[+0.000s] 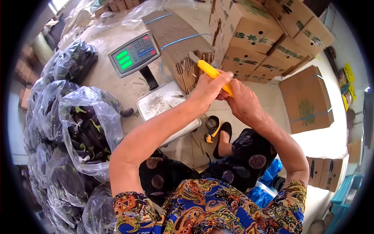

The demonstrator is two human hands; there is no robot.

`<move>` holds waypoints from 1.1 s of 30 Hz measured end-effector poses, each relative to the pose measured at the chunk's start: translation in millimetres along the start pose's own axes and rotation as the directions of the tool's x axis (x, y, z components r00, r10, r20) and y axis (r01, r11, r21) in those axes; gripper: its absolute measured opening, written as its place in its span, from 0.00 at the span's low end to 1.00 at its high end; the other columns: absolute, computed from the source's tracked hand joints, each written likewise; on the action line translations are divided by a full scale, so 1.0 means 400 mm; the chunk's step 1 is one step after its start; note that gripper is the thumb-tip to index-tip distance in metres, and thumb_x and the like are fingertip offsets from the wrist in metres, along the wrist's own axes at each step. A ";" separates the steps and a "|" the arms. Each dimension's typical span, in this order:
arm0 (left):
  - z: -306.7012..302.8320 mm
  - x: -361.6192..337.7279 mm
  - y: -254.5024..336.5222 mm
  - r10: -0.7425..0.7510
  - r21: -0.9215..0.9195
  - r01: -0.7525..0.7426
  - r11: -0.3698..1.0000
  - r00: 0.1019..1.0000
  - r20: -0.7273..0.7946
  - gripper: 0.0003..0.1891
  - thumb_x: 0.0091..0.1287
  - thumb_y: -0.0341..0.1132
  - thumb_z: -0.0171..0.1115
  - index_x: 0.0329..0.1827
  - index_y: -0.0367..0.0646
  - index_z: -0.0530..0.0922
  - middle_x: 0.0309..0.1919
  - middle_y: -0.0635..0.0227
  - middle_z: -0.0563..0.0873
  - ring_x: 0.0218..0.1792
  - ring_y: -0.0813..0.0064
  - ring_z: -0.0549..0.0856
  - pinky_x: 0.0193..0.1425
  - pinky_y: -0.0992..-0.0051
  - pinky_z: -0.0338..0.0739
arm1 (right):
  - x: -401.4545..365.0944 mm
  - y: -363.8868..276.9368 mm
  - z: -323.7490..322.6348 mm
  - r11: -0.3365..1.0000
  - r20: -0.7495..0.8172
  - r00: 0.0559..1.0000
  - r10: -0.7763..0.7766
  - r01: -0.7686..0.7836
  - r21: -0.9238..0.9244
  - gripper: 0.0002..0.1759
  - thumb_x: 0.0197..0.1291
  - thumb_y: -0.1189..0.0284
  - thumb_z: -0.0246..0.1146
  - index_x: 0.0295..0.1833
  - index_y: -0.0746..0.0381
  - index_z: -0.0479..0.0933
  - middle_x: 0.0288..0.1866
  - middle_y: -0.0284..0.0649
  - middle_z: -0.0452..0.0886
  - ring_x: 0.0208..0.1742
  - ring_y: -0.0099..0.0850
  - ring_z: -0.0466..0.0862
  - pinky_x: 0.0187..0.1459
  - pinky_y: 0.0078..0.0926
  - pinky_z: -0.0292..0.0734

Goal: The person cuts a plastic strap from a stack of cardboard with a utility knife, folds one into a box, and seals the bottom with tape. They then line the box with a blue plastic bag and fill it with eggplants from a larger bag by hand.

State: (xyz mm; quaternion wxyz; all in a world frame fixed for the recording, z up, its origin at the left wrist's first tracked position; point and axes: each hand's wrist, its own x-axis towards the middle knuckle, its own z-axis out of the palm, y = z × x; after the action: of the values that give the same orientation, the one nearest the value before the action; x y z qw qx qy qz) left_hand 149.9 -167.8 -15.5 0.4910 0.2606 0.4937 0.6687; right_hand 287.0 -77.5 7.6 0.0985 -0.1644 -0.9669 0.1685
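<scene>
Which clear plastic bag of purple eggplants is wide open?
The bag nearest the silver scale platform: its wide mouth bares the eggplants, unlike the bags beside it.

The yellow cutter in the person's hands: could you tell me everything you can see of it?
The yellow cutter has a long, slim handle that looks like plastic, with a flat grey tip, apparently a metal blade, showing at its far end. It is held slantwise, tip away from the body, between the left hand and the right hand, which hide part of the handle. The tip overlaps the folded cardboard in view; contact is unclear.
</scene>
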 end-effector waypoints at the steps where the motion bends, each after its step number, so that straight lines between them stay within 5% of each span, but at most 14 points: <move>1: -0.024 0.018 0.007 0.015 0.062 -0.019 0.998 0.998 0.055 0.18 0.68 0.52 0.63 0.46 0.45 0.78 0.34 0.73 0.83 0.29 0.85 0.80 0.36 0.82 0.76 | 0.028 0.005 0.014 0.994 0.064 0.997 0.048 -0.041 -0.105 0.27 0.57 0.70 0.67 0.61 0.64 0.67 0.50 0.50 0.80 0.53 0.48 0.81 0.56 0.45 0.72; 2: -0.059 0.042 0.008 0.023 0.122 -0.036 0.992 0.994 0.110 0.20 0.67 0.53 0.64 0.47 0.45 0.78 0.35 0.73 0.83 0.31 0.85 0.81 0.38 0.81 0.78 | 0.052 0.026 0.032 0.992 0.024 1.000 -0.019 0.022 -0.124 0.24 0.61 0.70 0.63 0.61 0.63 0.66 0.44 0.49 0.83 0.46 0.49 0.83 0.49 0.43 0.74; 5: -0.151 0.089 0.048 -0.045 0.135 0.027 0.990 0.990 0.132 0.24 0.64 0.52 0.67 0.51 0.40 0.80 0.35 0.72 0.84 0.36 0.82 0.83 0.44 0.80 0.79 | 0.141 0.007 0.039 0.862 0.080 0.951 0.300 -0.306 0.404 0.20 0.65 0.67 0.59 0.59 0.62 0.66 0.32 0.48 0.82 0.36 0.45 0.84 0.41 0.40 0.76; 6: -0.187 0.105 0.066 0.005 0.317 -0.030 0.948 0.997 0.082 0.23 0.64 0.50 0.67 0.50 0.39 0.80 0.36 0.70 0.85 0.37 0.78 0.84 0.45 0.77 0.80 | 0.168 0.000 0.020 0.767 0.144 0.906 0.399 -0.416 0.489 0.18 0.69 0.64 0.56 0.59 0.62 0.67 0.25 0.45 0.79 0.30 0.40 0.83 0.36 0.37 0.76; 7: -0.230 0.122 0.086 0.059 0.490 -0.074 0.869 0.997 0.045 0.23 0.63 0.49 0.68 0.49 0.38 0.80 0.37 0.67 0.85 0.38 0.73 0.85 0.46 0.74 0.80 | 0.192 0.015 0.027 0.796 0.095 0.925 0.367 -0.366 0.482 0.17 0.69 0.64 0.55 0.58 0.63 0.68 0.25 0.44 0.79 0.29 0.38 0.82 0.36 0.37 0.76; 9: -0.334 0.178 0.075 0.465 0.936 -0.201 0.290 0.884 0.046 0.17 0.63 0.43 0.66 0.45 0.37 0.81 0.42 0.60 0.85 0.44 0.61 0.84 0.49 0.66 0.80 | 0.233 0.049 0.043 0.849 -0.011 0.953 0.304 -0.266 0.456 0.16 0.70 0.64 0.54 0.56 0.63 0.69 0.25 0.43 0.79 0.26 0.34 0.82 0.34 0.35 0.77; 12: -0.417 0.235 0.069 0.766 0.993 -0.119 -0.018 0.637 0.090 0.11 0.62 0.36 0.63 0.40 0.38 0.82 0.45 0.55 0.83 0.48 0.53 0.81 0.50 0.61 0.79 | 0.288 0.044 0.094 0.794 -0.008 0.952 0.307 -0.252 0.553 0.13 0.70 0.68 0.54 0.53 0.65 0.69 0.25 0.41 0.78 0.26 0.35 0.82 0.33 0.35 0.76; 16: -0.482 0.336 0.036 0.744 0.967 0.070 -0.244 0.654 0.140 0.06 0.57 0.30 0.66 0.36 0.40 0.81 0.39 0.58 0.82 0.45 0.55 0.81 0.51 0.61 0.79 | 0.368 0.059 0.186 0.858 -0.116 0.962 0.247 -0.162 0.487 0.11 0.68 0.70 0.57 0.51 0.65 0.68 0.28 0.51 0.79 0.31 0.49 0.82 0.35 0.44 0.74; 18: -0.478 0.347 0.033 0.720 0.963 0.065 -0.262 0.678 0.150 0.05 0.56 0.28 0.65 0.34 0.41 0.80 0.38 0.59 0.82 0.45 0.56 0.81 0.50 0.62 0.80 | 0.384 0.049 0.199 0.914 -0.187 0.962 0.200 -0.115 0.388 0.11 0.68 0.71 0.57 0.51 0.64 0.68 0.30 0.57 0.78 0.34 0.58 0.79 0.36 0.47 0.73; 23: -0.471 0.375 0.059 0.669 0.953 0.099 -0.287 0.732 0.125 0.04 0.55 0.25 0.63 0.33 0.41 0.81 0.37 0.60 0.82 0.44 0.59 0.83 0.45 0.64 0.82 | 0.423 0.091 0.263 0.919 -0.132 0.961 0.242 -0.183 0.351 0.11 0.68 0.70 0.57 0.52 0.64 0.68 0.31 0.57 0.78 0.34 0.57 0.80 0.36 0.48 0.72; 26: -0.465 0.375 0.065 0.713 0.974 0.043 -0.220 0.689 0.130 0.05 0.56 0.26 0.63 0.35 0.41 0.81 0.38 0.60 0.82 0.45 0.60 0.84 0.45 0.64 0.82 | 0.424 0.081 0.258 0.928 -0.137 0.967 0.215 -0.159 0.336 0.11 0.68 0.70 0.57 0.51 0.64 0.68 0.31 0.57 0.78 0.35 0.58 0.80 0.37 0.49 0.72; 29: -0.447 0.383 0.078 0.583 0.961 0.086 -0.263 0.808 0.087 0.05 0.59 0.28 0.62 0.38 0.41 0.82 0.40 0.60 0.82 0.46 0.59 0.85 0.47 0.64 0.83 | 0.438 0.080 0.265 0.945 -0.111 0.975 0.193 -0.154 0.289 0.11 0.68 0.69 0.57 0.50 0.64 0.68 0.30 0.57 0.79 0.35 0.59 0.79 0.37 0.51 0.72; 33: -0.443 0.395 0.091 0.551 0.969 0.101 -0.226 0.834 0.042 0.06 0.61 0.30 0.62 0.39 0.41 0.82 0.42 0.60 0.82 0.48 0.57 0.85 0.48 0.61 0.82 | 0.444 0.087 0.253 0.938 -0.042 0.975 0.218 -0.198 0.284 0.11 0.69 0.69 0.55 0.49 0.64 0.67 0.31 0.58 0.79 0.36 0.60 0.79 0.38 0.54 0.71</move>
State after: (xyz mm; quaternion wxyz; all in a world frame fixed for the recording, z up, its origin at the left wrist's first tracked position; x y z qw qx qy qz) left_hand -72.7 -96.3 -70.3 -0.1457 0.4763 0.8510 0.1662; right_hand 107.6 -14.0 -74.3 0.1376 -0.2562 -0.9066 0.3058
